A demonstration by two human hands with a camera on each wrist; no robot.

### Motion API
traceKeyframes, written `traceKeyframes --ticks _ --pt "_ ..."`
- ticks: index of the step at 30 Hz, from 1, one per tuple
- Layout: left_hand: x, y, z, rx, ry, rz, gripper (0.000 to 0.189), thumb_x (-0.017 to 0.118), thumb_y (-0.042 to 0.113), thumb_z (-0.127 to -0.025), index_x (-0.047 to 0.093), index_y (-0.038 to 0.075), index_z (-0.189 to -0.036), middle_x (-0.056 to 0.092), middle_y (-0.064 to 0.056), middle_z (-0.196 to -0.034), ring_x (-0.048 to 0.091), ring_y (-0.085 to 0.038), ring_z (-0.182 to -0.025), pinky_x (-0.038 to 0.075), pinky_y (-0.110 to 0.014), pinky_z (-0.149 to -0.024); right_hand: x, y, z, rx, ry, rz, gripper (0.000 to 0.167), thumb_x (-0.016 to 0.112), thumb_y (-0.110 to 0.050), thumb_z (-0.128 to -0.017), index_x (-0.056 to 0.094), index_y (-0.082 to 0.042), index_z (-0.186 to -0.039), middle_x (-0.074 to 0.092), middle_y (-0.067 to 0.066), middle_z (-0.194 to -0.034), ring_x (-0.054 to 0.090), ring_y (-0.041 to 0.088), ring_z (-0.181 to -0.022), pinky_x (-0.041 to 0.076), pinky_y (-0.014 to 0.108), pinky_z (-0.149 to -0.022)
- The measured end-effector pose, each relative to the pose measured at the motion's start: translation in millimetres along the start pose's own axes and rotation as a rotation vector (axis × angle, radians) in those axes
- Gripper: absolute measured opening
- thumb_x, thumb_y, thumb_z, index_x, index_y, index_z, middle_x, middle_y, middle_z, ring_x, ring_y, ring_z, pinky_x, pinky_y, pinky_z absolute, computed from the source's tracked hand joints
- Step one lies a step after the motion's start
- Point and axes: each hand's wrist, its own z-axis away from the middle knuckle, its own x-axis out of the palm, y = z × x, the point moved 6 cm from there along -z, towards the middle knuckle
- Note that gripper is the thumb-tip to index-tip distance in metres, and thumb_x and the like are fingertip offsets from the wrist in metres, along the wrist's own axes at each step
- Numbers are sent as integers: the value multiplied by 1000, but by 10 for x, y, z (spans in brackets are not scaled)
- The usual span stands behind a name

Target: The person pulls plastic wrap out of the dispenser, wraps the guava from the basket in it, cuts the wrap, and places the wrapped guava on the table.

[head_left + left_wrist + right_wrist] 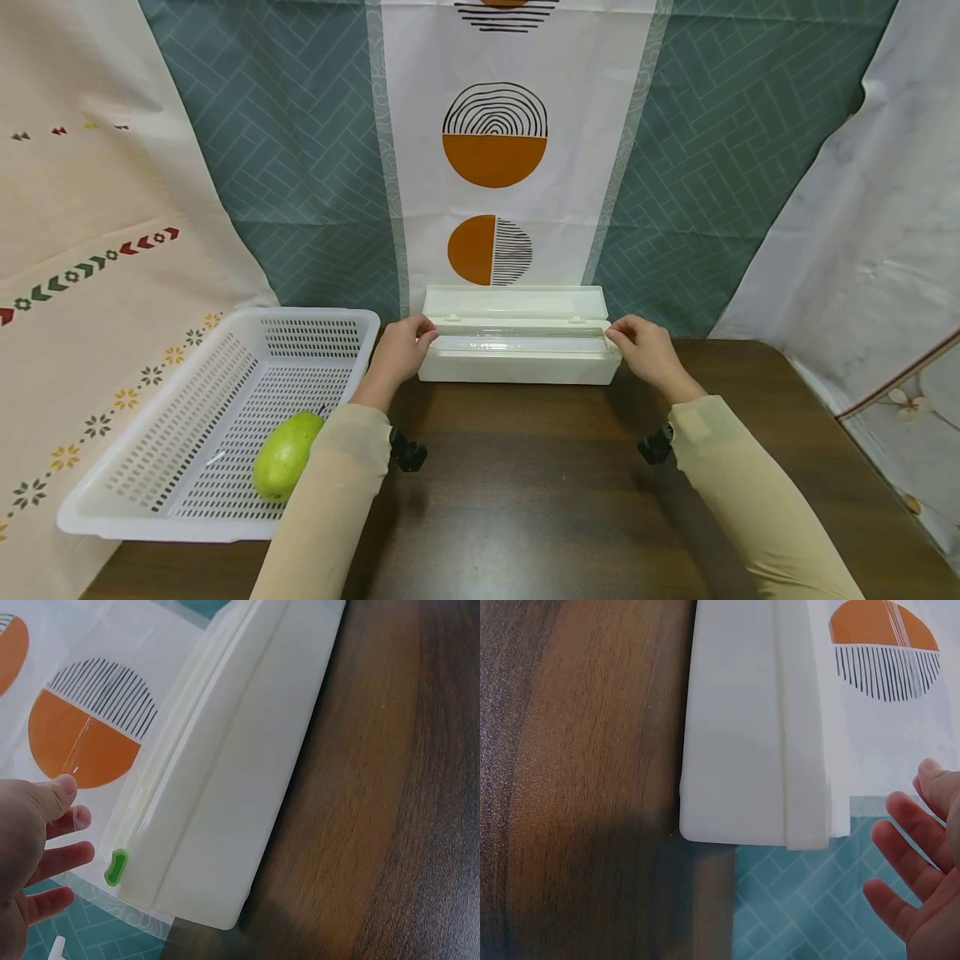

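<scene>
A long white cling film dispenser stands at the back of the table with its lid tipped up and back. Clear cling film shows along its opening, and faint glints of the sheet cross the printed cloth in both wrist views. My left hand is at the left end, thumb and index finger pinching the film's edge. At the opposite end, my right hand pinches the other corner likewise. The remaining fingers of each hand are spread. A green slider sits on the dispenser's left end.
On the left is a white perforated plastic basket holding a green mango, partly behind my left sleeve. A patterned cloth hangs behind the dispenser. The dark wooden table stretches between my forearms.
</scene>
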Motion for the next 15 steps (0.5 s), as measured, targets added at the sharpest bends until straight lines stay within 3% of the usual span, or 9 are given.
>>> traceKeyframes --ticks 15 --pt "-17 45 18 9 38 73 14 57 17 -95 63 4 -98 67 -13 -94 61 -29 -91 49 -43 -85 -23 -19 2 5 8 2 27 55 -24 -96 63 1 -102 67 19 -98 61 31 -89 49 45 -76"
